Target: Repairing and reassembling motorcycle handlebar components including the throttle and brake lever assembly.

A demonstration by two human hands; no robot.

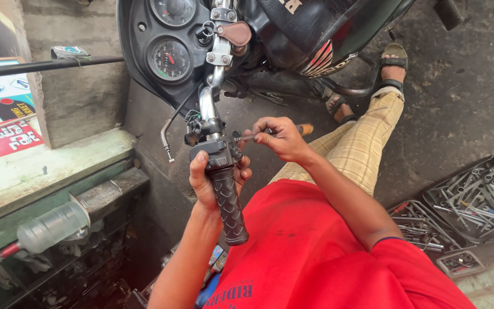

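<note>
Gripping the black handlebar grip (227, 203) tight with my left hand (210, 180), my right hand (281, 137) pinches a screwdriver (270, 133) at the switch box (217, 151). It might slip off the small screw if my hand shakes.

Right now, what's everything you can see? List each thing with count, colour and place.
motorcycle: one, black, top centre
dials: two, dark, on the dashboard
handlebar grip: one, black, centre, in the left hand
switch housing: one, dark grey, above the grip
screwdriver: one, orange handle, in the right hand, tip at the housing
plastic bottle: one, clear, lying on the left ledge
tool trays: three, black, full of wrenches, right floor
sandals: two, dark, on the feet, top right
trousers: yellow check
shirt: red, bottom
left hand: around the grip
right hand: holding the screwdriver
</note>
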